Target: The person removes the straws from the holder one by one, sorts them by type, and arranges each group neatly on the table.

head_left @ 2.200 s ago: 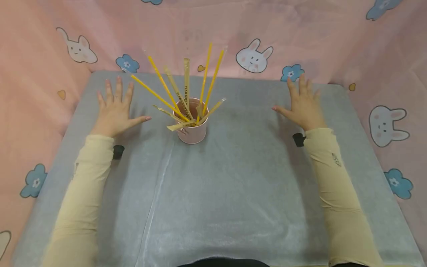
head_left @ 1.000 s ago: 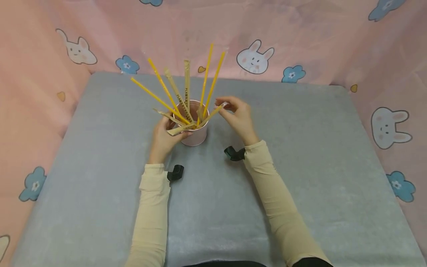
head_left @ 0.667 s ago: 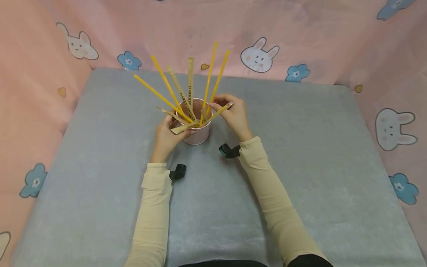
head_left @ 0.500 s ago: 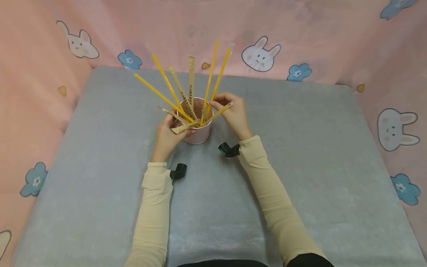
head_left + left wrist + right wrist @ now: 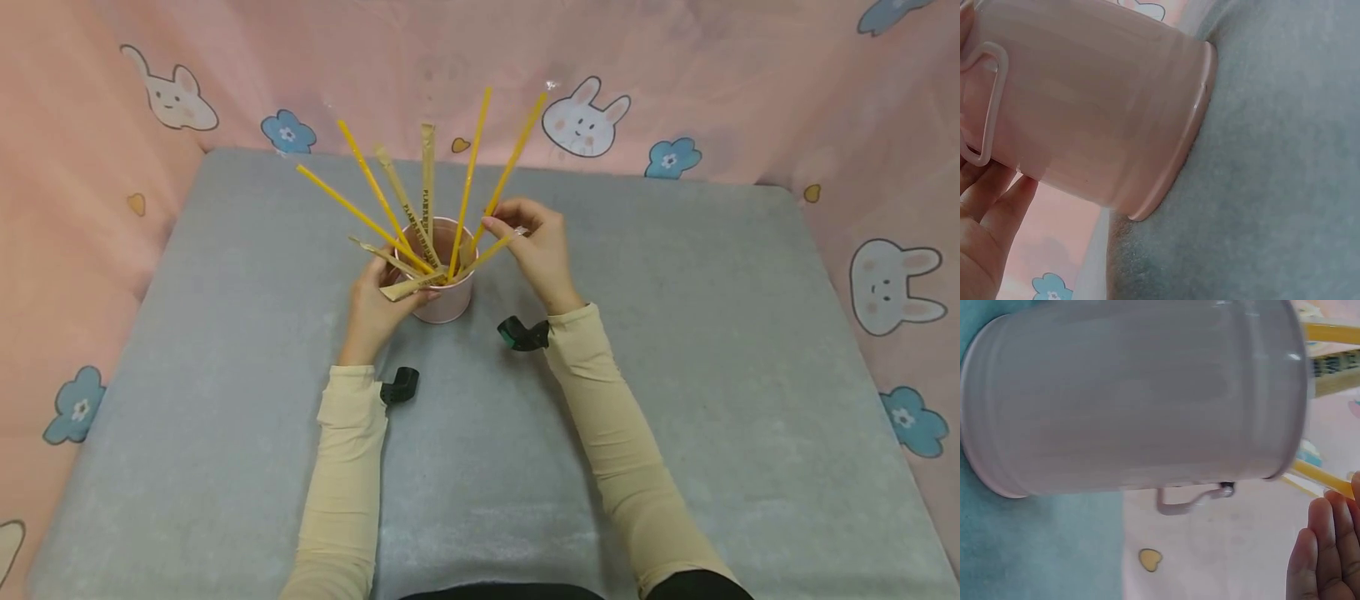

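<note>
A small pink metal bucket (image 5: 442, 310) stands upright on the grey-covered table, holding several drinking straws. My left hand (image 5: 370, 308) grips its left side, thumb at the front near the rim. In the left wrist view the bucket wall (image 5: 1097, 106) and its wire handle (image 5: 999, 94) show. My right hand (image 5: 540, 250) pinches a long yellow straw (image 5: 519, 148) in a clear wrapper between thumb and fingers; its lower end is still inside the bucket. Another straw (image 5: 491, 250), leaning right over the rim, overlaps the right hand. Paper-wrapped straws (image 5: 428, 167) stand among the yellow ones.
Grey cloth covers the table (image 5: 712, 375). A pink curtain (image 5: 750, 92) with rabbits and flowers closes off the back and sides. Black wrist cameras sit on the left wrist (image 5: 401, 385) and the right wrist (image 5: 525, 333). Other yellow straws (image 5: 352, 204) fan out leftward.
Both hands came in from flat on the table to the bucket. The left took hold of it; the right pinched a yellow straw, whose top has since swung right and up.
</note>
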A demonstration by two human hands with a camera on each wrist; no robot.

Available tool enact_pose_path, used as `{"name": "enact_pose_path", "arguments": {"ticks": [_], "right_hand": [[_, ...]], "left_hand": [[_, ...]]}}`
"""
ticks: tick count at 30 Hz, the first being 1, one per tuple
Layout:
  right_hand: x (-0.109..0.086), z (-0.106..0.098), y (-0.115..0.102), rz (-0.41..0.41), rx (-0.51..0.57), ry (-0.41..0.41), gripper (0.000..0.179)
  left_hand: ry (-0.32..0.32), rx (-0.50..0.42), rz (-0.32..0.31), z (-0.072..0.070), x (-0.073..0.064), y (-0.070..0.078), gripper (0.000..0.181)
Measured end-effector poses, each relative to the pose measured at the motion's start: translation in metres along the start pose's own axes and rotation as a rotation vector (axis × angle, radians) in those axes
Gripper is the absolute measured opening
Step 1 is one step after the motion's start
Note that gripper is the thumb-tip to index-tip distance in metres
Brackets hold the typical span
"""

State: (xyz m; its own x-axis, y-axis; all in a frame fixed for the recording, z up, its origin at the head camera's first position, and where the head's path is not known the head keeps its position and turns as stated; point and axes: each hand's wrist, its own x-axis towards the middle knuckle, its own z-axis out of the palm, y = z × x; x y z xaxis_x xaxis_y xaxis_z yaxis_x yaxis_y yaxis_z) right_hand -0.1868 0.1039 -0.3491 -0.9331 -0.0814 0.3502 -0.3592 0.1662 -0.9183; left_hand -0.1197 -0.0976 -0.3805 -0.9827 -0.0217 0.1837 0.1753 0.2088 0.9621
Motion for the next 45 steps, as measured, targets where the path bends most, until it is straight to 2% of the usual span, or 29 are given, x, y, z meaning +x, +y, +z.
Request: {"name": "enact_pose_path", "arguments": {"ticks": [5, 10, 19, 22, 28, 33, 36, 42, 45], "right_hand": [[-0.001, -0.005, -0.008, -0.021, 0.139, 0.015, 0.011], [0.0, -0.013, -0.018, -0.066, 0.192, 0.05, 0.003], [0.0, -0.031, -0.035, -0.139, 0.289, 0.146, 0.007], [0.0, -0.037, -0.039, -0.179, 0.321, 0.168, 0.007], [-0.002, -0.05, -0.046, -0.162, 0.362, 0.247, 0.002], [-0.004, -0.06, -0.05, -0.162, 0.38, 0.294, 0.002], [-0.005, -0.064, -0.05, -0.188, 0.377, 0.307, 0.006], [-0.009, -0.071, -0.047, -0.184, 0.379, 0.31, 0.013], [-0.011, -0.075, -0.042, -0.167, 0.335, 0.302, 0.008]], "left_hand": [[0.006, -0.015, 0.024, 0.0, 0.005, -0.027, 0.072], [0.003, -0.032, 0.038, 0.0, 0.005, -0.028, 0.07], [-0.009, -0.056, 0.026, 0.0, 0.006, -0.028, 0.071], [-0.014, -0.064, 0.022, 0.0, 0.005, -0.021, 0.07], [-0.016, -0.038, 0.023, -0.002, 0.0, 0.006, 0.064], [-0.016, -0.019, 0.016, -0.003, -0.001, 0.01, 0.064], [-0.015, -0.019, 0.018, -0.003, 0.0, 0.008, 0.065], [-0.004, -0.061, 0.004, -0.001, 0.006, -0.019, 0.069], [0.003, -0.09, -0.003, -0.001, 0.007, -0.027, 0.069]]}}
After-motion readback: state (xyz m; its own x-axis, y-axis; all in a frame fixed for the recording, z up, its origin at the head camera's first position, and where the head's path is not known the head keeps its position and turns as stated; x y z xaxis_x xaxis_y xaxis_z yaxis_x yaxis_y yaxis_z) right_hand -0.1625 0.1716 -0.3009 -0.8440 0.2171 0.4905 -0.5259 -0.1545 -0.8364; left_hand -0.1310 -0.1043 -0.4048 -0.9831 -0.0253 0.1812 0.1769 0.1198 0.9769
